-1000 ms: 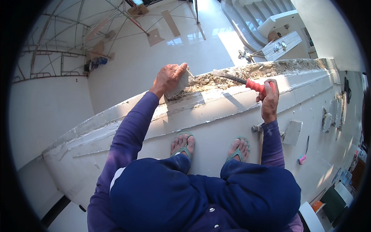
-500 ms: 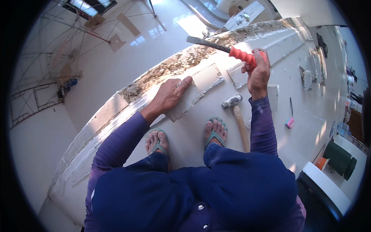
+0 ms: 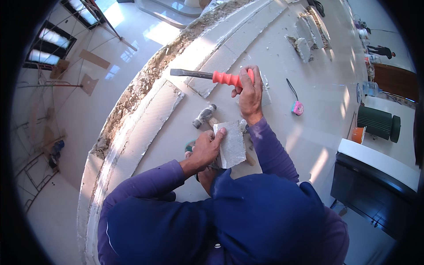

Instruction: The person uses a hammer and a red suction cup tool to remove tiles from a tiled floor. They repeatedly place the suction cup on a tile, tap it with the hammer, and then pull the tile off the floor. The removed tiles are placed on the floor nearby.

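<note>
My left hand (image 3: 204, 151) is closed on a broken tile piece (image 3: 233, 148), its ridged, mortar-coated face showing. The piece is close to my knees and covers part of the hammer, whose metal head (image 3: 204, 116) and a bit of wooden handle show on the floor. My right hand (image 3: 250, 98) grips a flat chisel (image 3: 227, 78) by its red ribbed sleeve. The dark blade points left, above a ridged strip. Another ridged piece (image 3: 266, 90) lies partly hidden behind that hand. My feet are mostly covered by my left arm and the tile piece.
A raw, crumbly edge (image 3: 141, 84) curves along the left, beside a ridged mortar strip (image 3: 152, 126). Broken slabs (image 3: 304, 37) lie at the far right. A pink-and-blue tape measure (image 3: 297, 107), an orange spool (image 3: 358, 135) and a dark green cylinder (image 3: 375, 121) are to the right.
My left hand has lifted the tile piece from beside the edge and brought it back toward my knees, over the hammer. The chisel stays in my right hand; the view has turned right.
</note>
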Tool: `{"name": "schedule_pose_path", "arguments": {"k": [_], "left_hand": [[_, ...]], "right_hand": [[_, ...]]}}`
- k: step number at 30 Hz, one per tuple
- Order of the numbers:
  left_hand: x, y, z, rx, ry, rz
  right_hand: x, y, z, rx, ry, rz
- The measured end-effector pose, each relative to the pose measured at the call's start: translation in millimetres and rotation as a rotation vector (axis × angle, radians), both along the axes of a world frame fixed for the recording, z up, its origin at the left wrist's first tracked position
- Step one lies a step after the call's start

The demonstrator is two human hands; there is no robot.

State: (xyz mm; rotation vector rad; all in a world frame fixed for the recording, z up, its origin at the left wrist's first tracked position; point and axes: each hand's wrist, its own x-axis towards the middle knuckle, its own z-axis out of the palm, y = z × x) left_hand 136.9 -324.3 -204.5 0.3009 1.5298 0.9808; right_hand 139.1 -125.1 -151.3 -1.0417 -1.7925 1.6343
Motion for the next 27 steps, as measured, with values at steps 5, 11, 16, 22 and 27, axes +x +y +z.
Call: {"name": "schedule_pose_path", "arguments": {"k": [5,11,16,22,27], "left_hand": [[12,14,4,-0.007,-0.173,0.139],[17,27,13,-0.044,-0.365,0.222],[1,23,14,-0.126,-0.408,0.080],[-23,-5,31,-0.043,-0.453,-0.222],[-28,-26,26,0.117,-0.307,-0.248]], "right_hand": [[74,-8,-27,-0.084,-0.081,-0.110],[134,-17,-32,0.025,-0.297,-0.194],[162,0,-28,0.327,-0.595,-0.011],[225,129,-57,0.627,-0.784,-0.156],[322,253,-113,0.728,-1.431,-0.013]]}}
